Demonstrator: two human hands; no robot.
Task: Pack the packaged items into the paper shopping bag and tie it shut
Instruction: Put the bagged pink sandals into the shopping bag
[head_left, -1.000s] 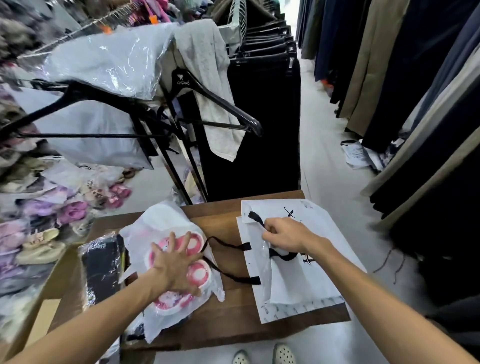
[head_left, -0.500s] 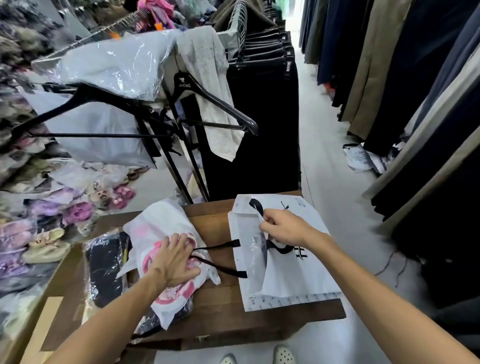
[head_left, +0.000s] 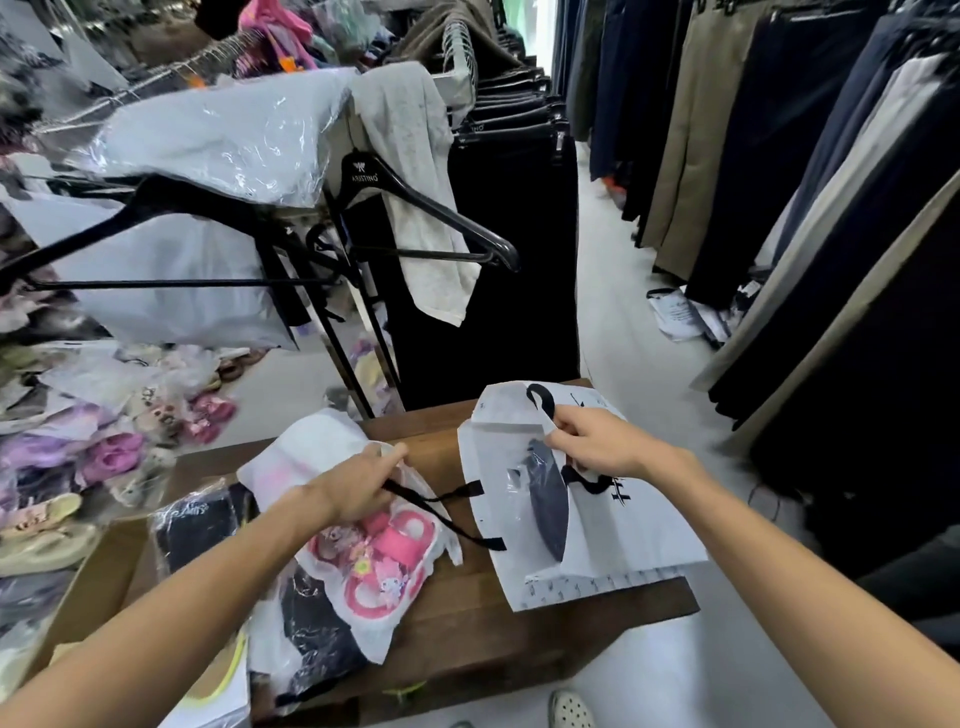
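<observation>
A white paper shopping bag (head_left: 634, 540) with black ribbon handles lies on the wooden table (head_left: 467, 618), its mouth facing left and lifted open. My right hand (head_left: 597, 447) pinches the bag's upper lip and holds it up. My left hand (head_left: 358, 483) grips the top edge of a clear plastic package of pink sandals (head_left: 384, 556), lifting it off the table left of the bag. One black ribbon (head_left: 441, 506) runs from the bag across that package. A dark item in clear wrap (head_left: 197, 530) lies further left, partly under the pink package.
A rack with black hangers (head_left: 415, 208), plastic-covered clothes and dark trousers stands right behind the table. Heaps of packaged slippers (head_left: 104, 447) fill the left side. Hanging garments line the aisle at right. Papers (head_left: 680, 317) lie on the floor. My shoes show below the table edge.
My left hand went from pressing flat on the pink package to gripping its top edge and lifting it. My right hand raised the bag's lip, opening the mouth wider.
</observation>
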